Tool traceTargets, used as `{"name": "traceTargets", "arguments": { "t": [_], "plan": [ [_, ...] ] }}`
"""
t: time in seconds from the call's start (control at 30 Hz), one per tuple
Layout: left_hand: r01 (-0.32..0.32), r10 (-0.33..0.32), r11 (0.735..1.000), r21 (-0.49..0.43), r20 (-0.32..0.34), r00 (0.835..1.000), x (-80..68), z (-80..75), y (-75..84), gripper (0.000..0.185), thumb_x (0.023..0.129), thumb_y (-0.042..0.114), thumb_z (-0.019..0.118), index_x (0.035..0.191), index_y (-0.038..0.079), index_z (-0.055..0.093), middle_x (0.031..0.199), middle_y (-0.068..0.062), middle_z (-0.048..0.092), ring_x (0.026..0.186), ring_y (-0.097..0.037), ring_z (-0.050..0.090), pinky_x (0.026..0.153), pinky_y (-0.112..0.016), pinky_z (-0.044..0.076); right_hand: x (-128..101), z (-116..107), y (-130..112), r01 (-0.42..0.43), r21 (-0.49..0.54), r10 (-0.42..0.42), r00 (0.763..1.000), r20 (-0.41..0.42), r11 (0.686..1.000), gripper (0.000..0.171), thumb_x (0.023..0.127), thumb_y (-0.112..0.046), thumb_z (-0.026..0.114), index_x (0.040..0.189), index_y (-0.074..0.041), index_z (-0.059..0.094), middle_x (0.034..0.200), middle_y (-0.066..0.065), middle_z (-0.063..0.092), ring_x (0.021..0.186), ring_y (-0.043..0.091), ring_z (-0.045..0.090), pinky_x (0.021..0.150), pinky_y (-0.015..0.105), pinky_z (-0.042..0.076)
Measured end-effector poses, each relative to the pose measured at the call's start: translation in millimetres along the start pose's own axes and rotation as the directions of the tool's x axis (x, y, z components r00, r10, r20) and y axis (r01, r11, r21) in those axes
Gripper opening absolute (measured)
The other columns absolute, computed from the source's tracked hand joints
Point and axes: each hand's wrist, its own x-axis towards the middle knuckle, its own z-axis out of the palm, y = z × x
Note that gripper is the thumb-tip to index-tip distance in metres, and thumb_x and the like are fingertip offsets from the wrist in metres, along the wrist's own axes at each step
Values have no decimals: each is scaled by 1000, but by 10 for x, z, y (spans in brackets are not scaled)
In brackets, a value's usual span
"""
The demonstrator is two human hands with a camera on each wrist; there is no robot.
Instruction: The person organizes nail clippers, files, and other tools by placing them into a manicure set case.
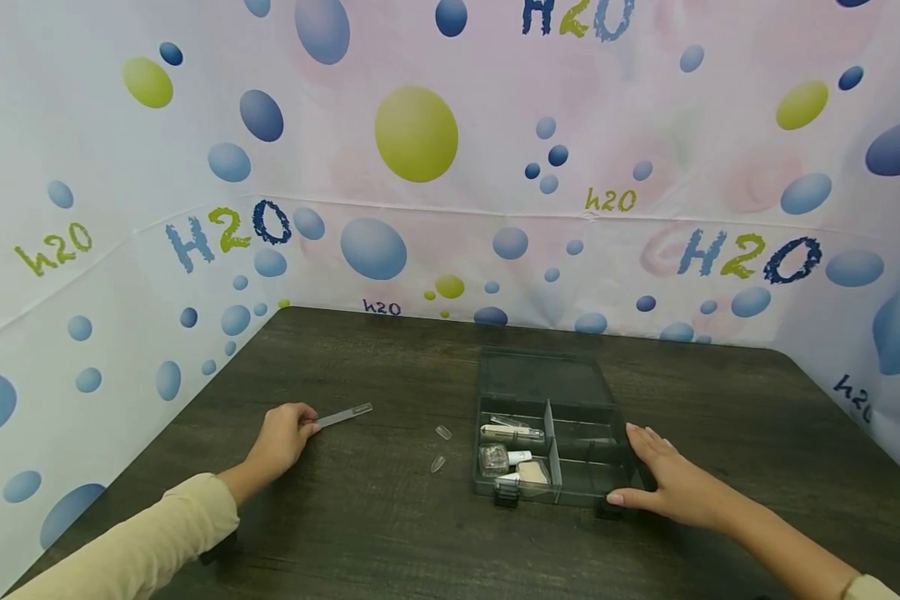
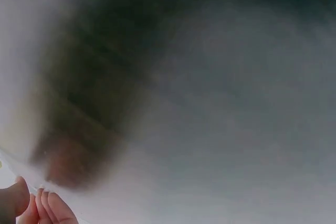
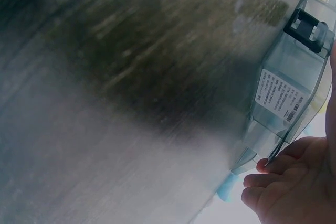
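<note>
Sleeves frame my view; my right hand point(image 1: 667, 482) rests w/ fingers straight against the right wall of the open compartment box point(image 1: 551, 433), thumb at its front edge. My left hand point(image 1: 281, 436) pinches the end of a clear nail file point(image 1: 345, 414) lying on the table point(image 1: 390, 533). Risk, imo: the file's far end sweeps the two loose nail tips point(image 1: 441, 447) nearby, or the box slides since it's only braced.

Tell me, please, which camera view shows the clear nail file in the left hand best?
The head view: the nail file lies in full along the table, pinched at one end by the left hand. The left wrist view is blurred and shows only fingertips beside a pale edge, perhaps the file. The right wrist view shows none of it.
</note>
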Motion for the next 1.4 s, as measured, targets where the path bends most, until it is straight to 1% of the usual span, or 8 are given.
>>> {"name": "traceTargets", "arguments": {
  "t": [0.1,0.23,0.53,0.67,0.9,1.1,1.23,1.4],
  "plan": [
    [-22,22,1000,10,19,1000,-2,-5,0,10,82,-3,64,88,-12,65,82,-21,65,76,-31,62,65,-40,52,0,-4,1,2,-1,-2,1000,-5,1000,102,79,-48,67,142,13,17,147,35,17,131,57,15,98,73,16],
    [-45,44,999,12,37,998,5,-6,-5,9,83,-3,63,87,-11,66,82,-20,65,75,-30,62,64,-39,52,-1,-2,3,0,-9,0,1000,-13,1000,102,79,-49,67,142,13,18,147,35,18,131,57,16,98,73,17],
    [-90,90,996,25,-5,996,-6,-6,17,9,82,-4,63,87,-11,66,82,-20,63,75,-30,61,65,-40,52,8,6,1,-7,20,7,1000,-1,1000,102,79,-49,67,142,13,16,147,35,17,132,57,13,99,73,15],
    [-108,108,994,9,-21,994,5,-1,47,9,82,-4,63,88,-10,66,82,-19,63,75,-28,61,65,-38,52,11,2,1,-13,19,13,1000,6,1000,103,79,-50,67,143,13,16,147,34,16,132,57,13,99,73,14],
    [-119,118,992,-39,-26,993,57,4,177,9,84,-1,63,90,-7,67,84,-16,63,73,-23,60,63,-34,52,9,-6,1,-12,13,12,1000,6,1000,103,79,-50,67,143,13,16,147,34,17,131,57,14,99,73,15],
    [-140,135,988,-72,-64,989,157,6,334,10,85,1,63,91,-5,67,86,-15,64,72,-22,60,62,-34,51,8,-4,-1,-10,20,10,1000,3,1000,103,79,-49,67,142,13,16,147,35,16,131,57,13,99,73,14],
    [-165,156,982,-91,-96,983,207,2,427,10,85,1,63,91,-5,67,85,-15,64,71,-21,60,61,-33,51,4,-4,-6,-7,25,8,1000,-1,1000,102,79,-49,67,142,13,17,147,35,17,131,57,13,99,73,14],
    [-181,170,978,-101,-107,980,238,-12,522,9,84,0,64,91,-5,68,84,-14,64,71,-21,60,61,-32,51,-2,-8,-10,-5,25,5,1000,-1,1000,102,79,-49,67,142,13,16,147,35,16,131,57,14,99,73,14]
  ]
}}
